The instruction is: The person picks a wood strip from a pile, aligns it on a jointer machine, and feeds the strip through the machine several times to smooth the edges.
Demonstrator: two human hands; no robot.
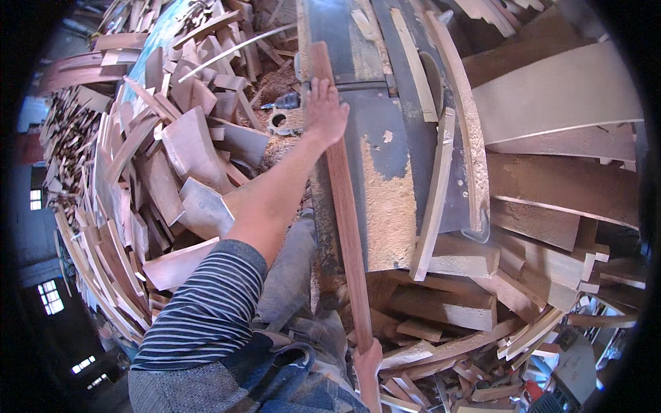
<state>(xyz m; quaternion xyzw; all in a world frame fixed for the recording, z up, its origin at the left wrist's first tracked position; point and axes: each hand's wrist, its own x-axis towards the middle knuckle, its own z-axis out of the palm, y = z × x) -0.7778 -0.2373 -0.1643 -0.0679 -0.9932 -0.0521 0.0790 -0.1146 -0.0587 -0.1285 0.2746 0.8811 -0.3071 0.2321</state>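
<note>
A long, narrow reddish-brown wooden strip (345,206) lies lengthwise along the left part of a grey metal machine bed (385,148). My left hand (326,113) is over the strip's far part, its fingers pressed around the top; the strip's tip sticks out beyond them. Close to my body, my right hand (367,359) is wrapped round the strip's near end, partly cut off by the lower edge. Sawdust (389,210) coats the bed. Right of the strip, a pale wooden stick (435,199) leans along a raised, dust-covered fence (463,117).
Curved wooden offcuts (196,148) are heaped high on the left, close to my left arm. Large boards (561,186) and blocks (441,306) are stacked to the right. A dark cylindrical fitting (286,101) juts out beside the bed's left edge. Small windows (50,297) show far left.
</note>
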